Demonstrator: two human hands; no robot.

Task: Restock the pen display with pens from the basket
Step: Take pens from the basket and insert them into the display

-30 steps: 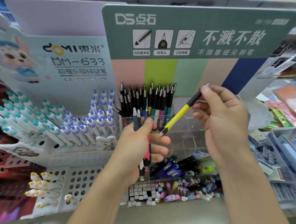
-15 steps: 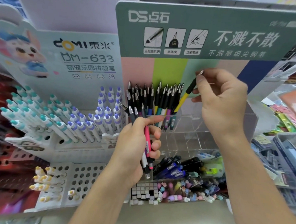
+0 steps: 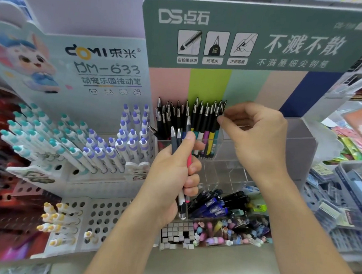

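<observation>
I am seeing open slots in the clear pen display, right of the standing pens. My right hand is pinching the yellow pen there. My left hand is gripping a bunch of pens, just nearer.

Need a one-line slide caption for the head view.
Left hand grips spare pens; right hand seats a yellow pen in the clear display.

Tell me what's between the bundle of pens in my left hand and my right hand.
In the head view, the upright pens in the clear display stand between the left hand and the right hand.
</observation>
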